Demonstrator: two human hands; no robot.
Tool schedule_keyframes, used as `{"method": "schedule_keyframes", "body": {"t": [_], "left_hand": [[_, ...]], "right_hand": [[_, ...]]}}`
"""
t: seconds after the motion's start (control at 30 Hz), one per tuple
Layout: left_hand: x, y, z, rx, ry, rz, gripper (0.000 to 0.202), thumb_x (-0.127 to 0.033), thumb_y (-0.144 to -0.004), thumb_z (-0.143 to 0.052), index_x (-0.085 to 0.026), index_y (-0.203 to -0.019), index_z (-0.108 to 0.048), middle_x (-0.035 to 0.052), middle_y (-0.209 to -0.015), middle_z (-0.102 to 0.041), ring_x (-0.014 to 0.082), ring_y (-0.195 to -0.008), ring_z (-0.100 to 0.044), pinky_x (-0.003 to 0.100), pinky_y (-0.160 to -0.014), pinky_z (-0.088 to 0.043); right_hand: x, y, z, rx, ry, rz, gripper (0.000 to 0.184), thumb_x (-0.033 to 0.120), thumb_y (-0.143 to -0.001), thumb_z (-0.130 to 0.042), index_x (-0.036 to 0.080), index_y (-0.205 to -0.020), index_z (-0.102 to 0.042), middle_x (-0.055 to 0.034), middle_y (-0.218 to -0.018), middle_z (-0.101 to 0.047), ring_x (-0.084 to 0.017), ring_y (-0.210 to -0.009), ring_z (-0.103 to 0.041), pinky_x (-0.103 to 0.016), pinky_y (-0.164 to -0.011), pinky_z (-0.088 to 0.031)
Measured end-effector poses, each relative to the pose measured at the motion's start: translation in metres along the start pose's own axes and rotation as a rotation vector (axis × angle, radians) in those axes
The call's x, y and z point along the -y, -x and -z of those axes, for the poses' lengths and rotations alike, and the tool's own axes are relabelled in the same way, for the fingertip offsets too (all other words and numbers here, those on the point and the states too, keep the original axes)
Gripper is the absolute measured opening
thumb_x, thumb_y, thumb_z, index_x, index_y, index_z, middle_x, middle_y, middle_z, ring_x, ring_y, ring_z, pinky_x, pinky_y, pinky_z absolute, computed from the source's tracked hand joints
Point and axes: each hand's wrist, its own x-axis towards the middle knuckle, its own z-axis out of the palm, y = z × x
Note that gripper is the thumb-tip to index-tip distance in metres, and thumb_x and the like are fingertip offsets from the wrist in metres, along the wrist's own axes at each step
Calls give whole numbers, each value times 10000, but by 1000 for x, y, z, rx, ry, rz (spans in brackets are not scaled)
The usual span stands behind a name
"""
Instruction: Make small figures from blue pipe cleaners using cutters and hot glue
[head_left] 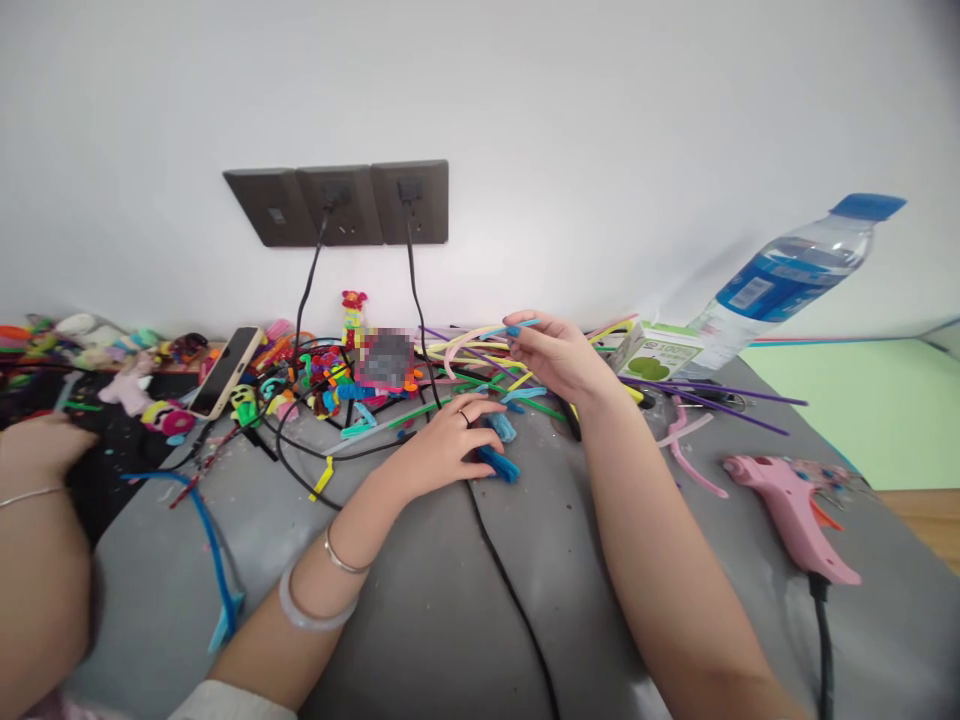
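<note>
My right hand (pixel 559 358) is raised over a heap of pipe cleaners (pixel 480 375). Its thumb and fingers pinch a pipe cleaner (pixel 526 323), light blue at the fingertips; a pale pink and yellow curved length shows beside it. Bent with its fingers apart, my left hand (pixel 459 440) rests low at the table, a ring on one finger. Its fingertips reach the folded blue fuzzy pieces (pixel 501 465), seemingly touching without gripping them. A long blue pipe cleaner (pixel 214 545) lies bent on the left of the grey table (pixel 435 600).
A pink glue gun (pixel 791 515) lies at the right, near a green-and-white drink carton (pixel 654 350) and a tilted water bottle (pixel 795 270). Black cables (pixel 510 585) cross the table from wall sockets (pixel 337 205). A phone (pixel 225 372) leans left, near another person's hand (pixel 45 450).
</note>
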Motion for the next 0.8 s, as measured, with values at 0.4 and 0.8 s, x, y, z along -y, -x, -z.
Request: {"method": "schedule_keyframes", "body": {"t": [0.4, 0.8], "left_hand": [[6, -2, 3, -590, 354, 308, 174, -252, -804, -697, -186, -956, -645, 53, -971, -702, 184, -842, -655, 256, -673, -509], [7, -2, 4, -713, 520, 371, 186, -211, -789, -673, -179, -969, -636, 44, -914, -687, 176, -810, -666, 273, -727, -532]], "right_hand": [[6, 10, -11, 234, 180, 61, 265, 409, -697, -825, 196, -826, -733, -32, -862, -713, -132, -697, -602, -272, -641, -472], [9, 13, -26, 394, 392, 144, 178, 319, -765, -757, 158, -769, -681, -49, -858, -668, -156, -769, -617, -274, -692, -496]]}}
